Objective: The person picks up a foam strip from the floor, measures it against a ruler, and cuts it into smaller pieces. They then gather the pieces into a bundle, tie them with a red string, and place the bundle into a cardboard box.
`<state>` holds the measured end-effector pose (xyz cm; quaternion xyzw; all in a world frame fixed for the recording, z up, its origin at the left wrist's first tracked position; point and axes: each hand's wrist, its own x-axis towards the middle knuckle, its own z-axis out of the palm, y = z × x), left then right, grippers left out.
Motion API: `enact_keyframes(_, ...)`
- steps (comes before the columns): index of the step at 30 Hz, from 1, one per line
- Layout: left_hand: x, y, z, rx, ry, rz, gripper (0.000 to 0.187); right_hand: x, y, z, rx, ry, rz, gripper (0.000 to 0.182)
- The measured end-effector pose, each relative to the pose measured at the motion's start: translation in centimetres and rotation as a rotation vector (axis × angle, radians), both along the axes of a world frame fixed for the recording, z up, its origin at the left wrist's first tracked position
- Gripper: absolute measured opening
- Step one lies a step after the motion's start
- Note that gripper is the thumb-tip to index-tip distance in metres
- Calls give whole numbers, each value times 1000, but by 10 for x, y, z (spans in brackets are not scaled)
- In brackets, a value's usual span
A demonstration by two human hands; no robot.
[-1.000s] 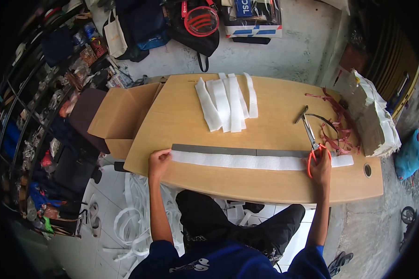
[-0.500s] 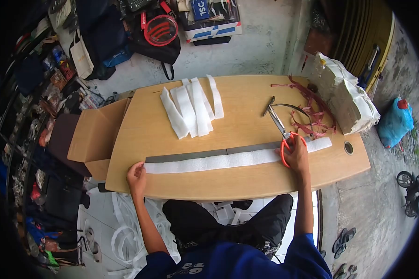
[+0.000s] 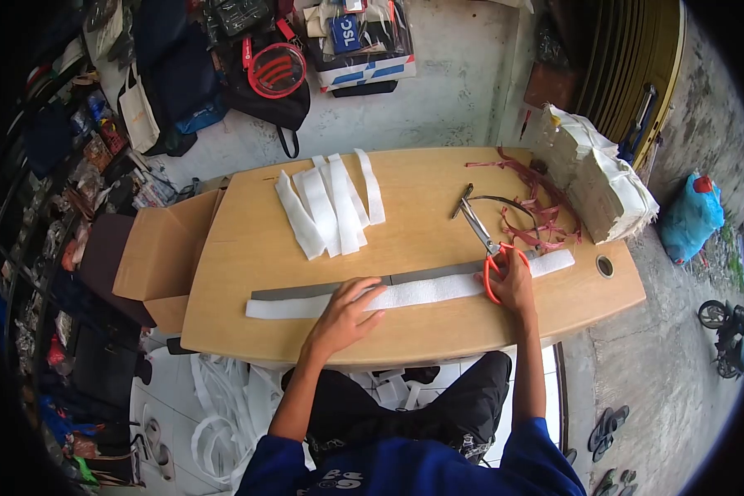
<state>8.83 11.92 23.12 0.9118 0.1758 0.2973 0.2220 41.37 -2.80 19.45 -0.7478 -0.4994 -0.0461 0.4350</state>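
A long white foam strip (image 3: 434, 290) lies across the near part of the table, along a flat grey strip (image 3: 310, 291) that shows behind its far edge. My left hand (image 3: 345, 318) rests over the white strip left of its middle, fingers spread. Orange-handled scissors (image 3: 479, 225) are held in my right hand (image 3: 515, 285), blades pointing away and to the left. That hand is at the right part of the strip and covers a bit of it. Several shorter white foam strips (image 3: 321, 205) lie fanned out toward the back left.
Reddish torn ties (image 3: 566, 202) and a dark small tool (image 3: 463, 201) lie at the back right of the table (image 3: 422, 223). Wrapped white bundles (image 3: 612, 186) stand at the right edge. An open cardboard box (image 3: 153, 256) is at the left. White strips (image 3: 219, 413) cover some floor.
My left hand has moved right from the strip's left end to nearer its middle, and its fingers have spread. The right hand still holds the scissors. The whole view has shifted slightly.
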Motion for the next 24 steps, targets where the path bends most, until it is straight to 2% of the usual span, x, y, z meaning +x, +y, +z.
enact_keyframes(4,13,12,-25,33,115,-110,33,-3,0,3,6,6,-23,65)
enact_keyframes(8,12,16,-32,-10,63,-94,32,-1,1,1,-12,92,4,64)
enact_keyframes(10,12,13,-34,-22,27,-77,32,0,1,0,12,0,5,65)
enact_keyframes(12,12,14,-34,-33,25,-76,32,6,2,-9,5,-18,32,59)
enact_keyframes(16,12,15,-35,-46,-8,-86,32,-5,0,-4,150,-100,-16,47)
enact_keyframes(20,10,13,-35,-62,-25,-61,32,-24,-12,2,196,-16,-58,48)
enact_keyframes(22,10,14,-36,-86,-17,-61,31,-41,-21,5,16,256,-90,44)
enact_keyframes(23,9,14,-36,-78,-19,-60,31,-56,-23,7,111,258,-47,38)
enact_keyframes(24,10,15,-36,-74,-22,-53,31,-76,-27,16,110,445,10,33)
